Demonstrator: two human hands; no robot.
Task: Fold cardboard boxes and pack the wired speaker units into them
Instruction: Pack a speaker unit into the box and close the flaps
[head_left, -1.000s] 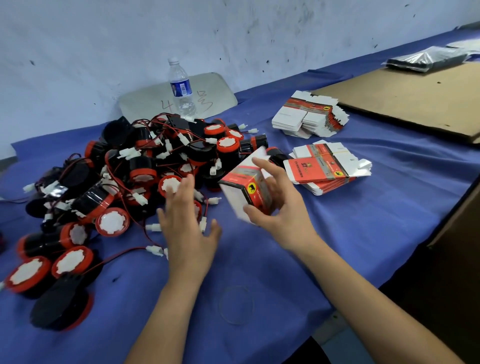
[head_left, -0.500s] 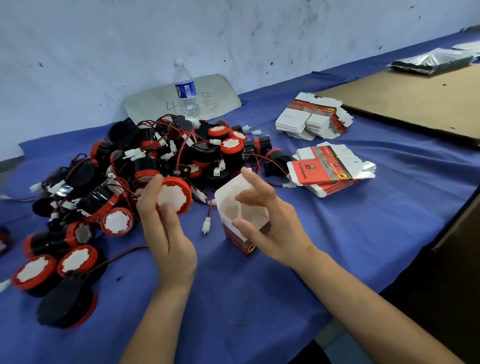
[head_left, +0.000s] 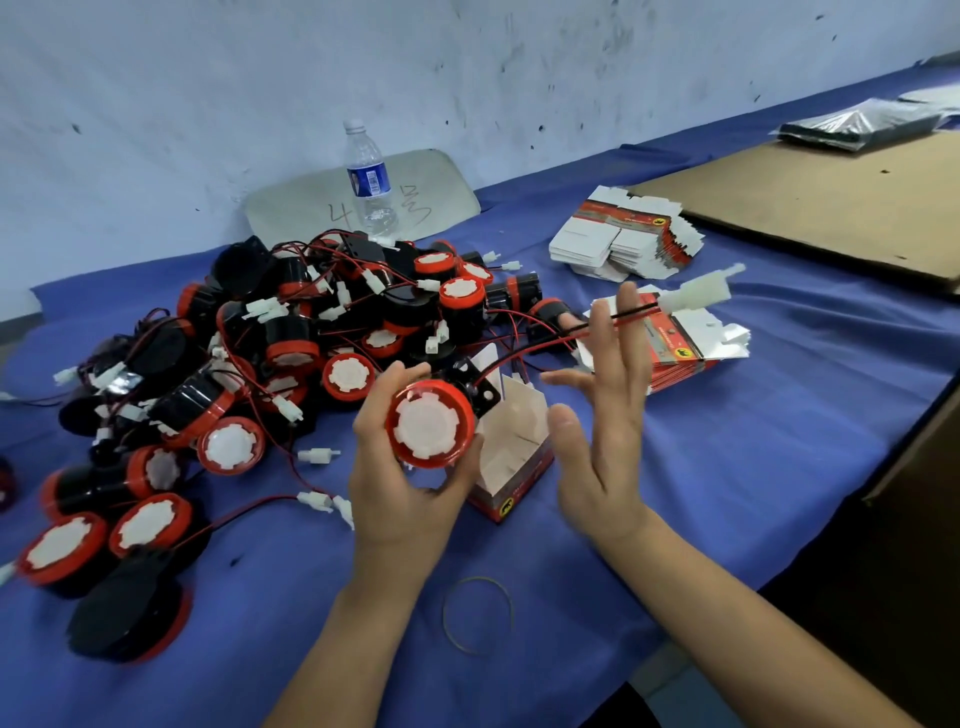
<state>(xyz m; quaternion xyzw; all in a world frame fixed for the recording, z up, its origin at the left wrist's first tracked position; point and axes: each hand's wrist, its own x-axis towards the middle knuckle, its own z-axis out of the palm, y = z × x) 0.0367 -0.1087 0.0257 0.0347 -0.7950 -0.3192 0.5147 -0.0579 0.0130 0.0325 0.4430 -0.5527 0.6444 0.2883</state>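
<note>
Your left hand (head_left: 400, 488) is curled round one speaker unit (head_left: 430, 423), white face towards you. Your right hand (head_left: 597, 457), at its 3 o'clock, is spread with straight fingers; the unit's wire (head_left: 524, 349) lies across them and its white connector (head_left: 698, 293) sticks out beyond at 1 o'clock. The opened box (head_left: 514, 447) stands on the surface (head_left: 727, 467) between your hands, just behind the unit at its 2 o'clock, so gather the wire into a loose coil, then lower the unit in clear of the flaps.
</note>
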